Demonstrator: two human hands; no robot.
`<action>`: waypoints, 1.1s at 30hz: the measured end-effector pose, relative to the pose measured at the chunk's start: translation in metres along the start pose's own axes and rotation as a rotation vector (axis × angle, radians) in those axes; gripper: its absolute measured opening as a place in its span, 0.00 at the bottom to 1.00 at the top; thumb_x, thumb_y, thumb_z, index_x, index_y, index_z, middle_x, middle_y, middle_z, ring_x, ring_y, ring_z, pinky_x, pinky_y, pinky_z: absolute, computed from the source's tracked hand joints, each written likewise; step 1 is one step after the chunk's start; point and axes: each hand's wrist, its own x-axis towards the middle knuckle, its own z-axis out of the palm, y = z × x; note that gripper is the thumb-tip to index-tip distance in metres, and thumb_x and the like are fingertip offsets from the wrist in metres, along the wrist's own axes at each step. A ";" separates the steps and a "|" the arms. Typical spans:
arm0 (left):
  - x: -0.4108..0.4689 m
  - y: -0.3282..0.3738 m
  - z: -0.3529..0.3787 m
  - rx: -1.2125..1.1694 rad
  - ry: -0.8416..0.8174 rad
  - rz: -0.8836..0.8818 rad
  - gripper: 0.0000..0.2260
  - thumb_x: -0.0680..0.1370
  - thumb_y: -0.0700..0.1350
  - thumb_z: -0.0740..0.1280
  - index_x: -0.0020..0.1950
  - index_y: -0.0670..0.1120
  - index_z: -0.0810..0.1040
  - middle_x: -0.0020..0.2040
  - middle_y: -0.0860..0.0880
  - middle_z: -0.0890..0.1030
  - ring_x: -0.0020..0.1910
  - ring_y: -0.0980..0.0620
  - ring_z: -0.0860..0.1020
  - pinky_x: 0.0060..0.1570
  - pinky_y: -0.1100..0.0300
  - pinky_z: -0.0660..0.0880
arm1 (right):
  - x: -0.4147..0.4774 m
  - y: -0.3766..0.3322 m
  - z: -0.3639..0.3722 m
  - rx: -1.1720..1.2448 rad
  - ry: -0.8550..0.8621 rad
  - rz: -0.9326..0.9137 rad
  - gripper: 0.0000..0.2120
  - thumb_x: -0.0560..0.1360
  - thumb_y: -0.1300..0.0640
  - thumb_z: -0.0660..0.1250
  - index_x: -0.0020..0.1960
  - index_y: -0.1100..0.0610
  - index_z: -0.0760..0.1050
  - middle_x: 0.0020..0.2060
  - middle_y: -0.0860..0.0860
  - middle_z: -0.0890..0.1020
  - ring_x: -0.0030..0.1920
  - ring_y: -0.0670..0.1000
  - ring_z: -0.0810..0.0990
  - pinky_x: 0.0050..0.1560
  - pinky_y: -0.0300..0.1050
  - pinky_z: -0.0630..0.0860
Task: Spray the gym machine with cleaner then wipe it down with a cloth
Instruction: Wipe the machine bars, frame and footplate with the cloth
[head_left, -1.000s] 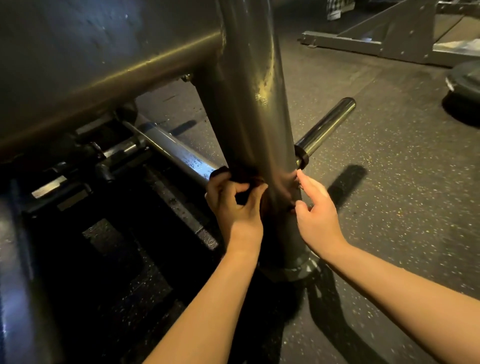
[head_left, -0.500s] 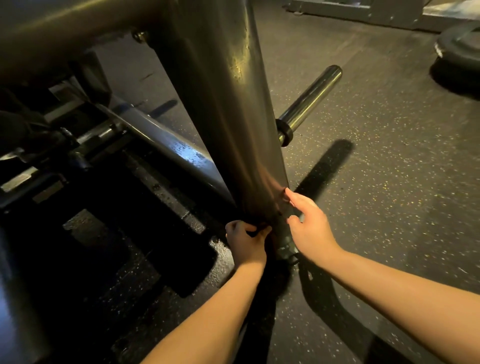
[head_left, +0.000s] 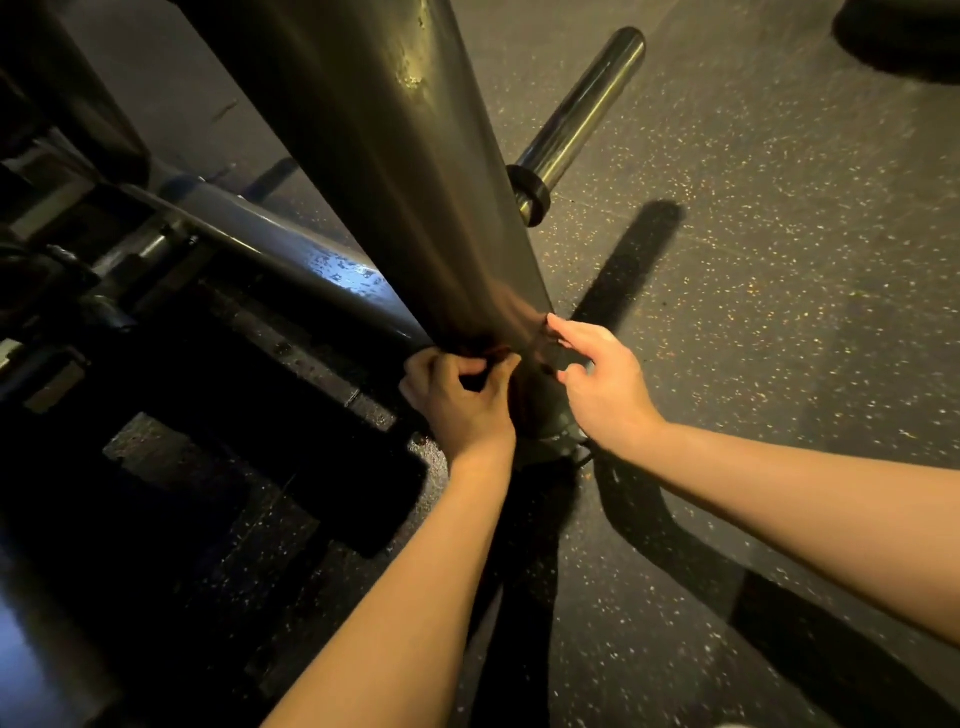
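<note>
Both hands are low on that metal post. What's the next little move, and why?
Probably pull the dark cloth back and forth around the post, just above its base. The left hand grips one end, the right hand seems to pinch the other, and both sit right by that base.

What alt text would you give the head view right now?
The left hand grips and the right hand pinches a dark cloth at the foot of the gym machine's thick metal post. A chrome peg juts out behind it above the speckled floor.
</note>
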 end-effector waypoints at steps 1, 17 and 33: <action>-0.009 -0.010 0.007 0.028 -0.021 -0.023 0.14 0.66 0.45 0.84 0.37 0.44 0.78 0.56 0.47 0.75 0.59 0.42 0.70 0.59 0.54 0.69 | 0.001 0.002 0.000 -0.001 -0.003 -0.003 0.30 0.76 0.73 0.58 0.72 0.51 0.76 0.66 0.45 0.76 0.68 0.43 0.75 0.71 0.54 0.75; -0.017 -0.017 0.017 0.103 -0.165 -0.177 0.14 0.68 0.46 0.83 0.35 0.46 0.78 0.53 0.50 0.72 0.60 0.44 0.69 0.63 0.57 0.69 | -0.007 -0.004 -0.005 -0.065 -0.018 0.083 0.28 0.75 0.71 0.60 0.71 0.52 0.77 0.65 0.46 0.79 0.67 0.47 0.77 0.72 0.52 0.73; 0.071 0.112 -0.062 0.017 0.067 0.370 0.15 0.70 0.54 0.80 0.37 0.53 0.74 0.53 0.57 0.69 0.61 0.45 0.70 0.61 0.42 0.74 | -0.013 -0.065 0.002 -0.177 -0.021 0.213 0.25 0.80 0.65 0.61 0.75 0.50 0.73 0.64 0.51 0.81 0.46 0.48 0.82 0.42 0.41 0.79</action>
